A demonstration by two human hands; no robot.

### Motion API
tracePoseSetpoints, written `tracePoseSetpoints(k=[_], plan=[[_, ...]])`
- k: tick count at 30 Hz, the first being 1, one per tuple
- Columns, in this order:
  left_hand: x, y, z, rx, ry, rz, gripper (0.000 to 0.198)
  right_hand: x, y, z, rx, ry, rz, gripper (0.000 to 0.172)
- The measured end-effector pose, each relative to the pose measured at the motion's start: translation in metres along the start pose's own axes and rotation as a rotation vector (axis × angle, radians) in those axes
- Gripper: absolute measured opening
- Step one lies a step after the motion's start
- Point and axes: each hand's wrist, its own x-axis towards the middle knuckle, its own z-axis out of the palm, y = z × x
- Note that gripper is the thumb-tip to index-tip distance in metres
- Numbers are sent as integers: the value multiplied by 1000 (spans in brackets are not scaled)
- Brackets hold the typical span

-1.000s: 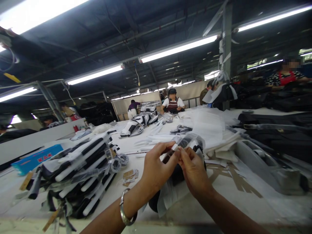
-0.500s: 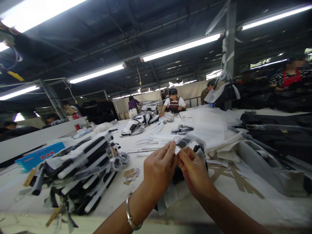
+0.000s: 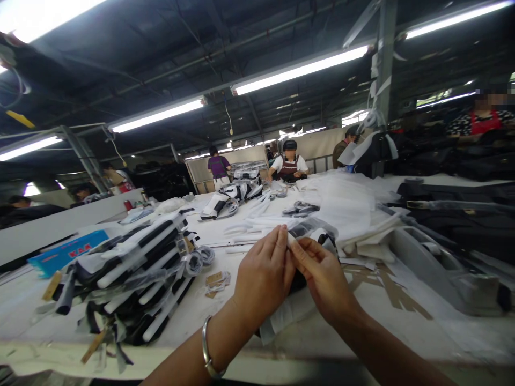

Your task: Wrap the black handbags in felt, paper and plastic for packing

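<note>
Over the near edge of a long white table (image 3: 402, 332), my left hand (image 3: 263, 276) and my right hand (image 3: 322, 276) meet fingertip to fingertip. Both pinch a small white piece at the top of a clear plastic bag (image 3: 311, 229) that holds a dark item. The bag's lower end (image 3: 281, 316) hangs below my hands onto the table. My left wrist wears a metal bangle (image 3: 207, 351). What the white piece is cannot be made out.
A heap of bagged black-and-white items (image 3: 132, 279) lies left of my hands, with small card tags (image 3: 217, 281) beside it and a blue box (image 3: 66, 252) behind. White sheets (image 3: 346, 206) and dark goods (image 3: 462, 220) lie right. Other people (image 3: 289, 163) work at the far end.
My hands have drawn closer together on the bag's top; the left fingers have curled over it. The view has shifted slightly.
</note>
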Motion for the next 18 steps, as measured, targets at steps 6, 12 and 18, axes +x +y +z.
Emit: tracePoseSetpoints(k=[6, 12, 18], plan=[[13, -16, -11, -674, -145, -400, 46, 5, -2, -9, -146, -24, 5, 26], [17, -19, -4, -854, -160, -632, 54, 12, -7, -28, -482, -100, -124, 20], [11, -19, -2, -878, -81, -706, 61, 16, -74, -170, -1352, 262, -301, 21]])
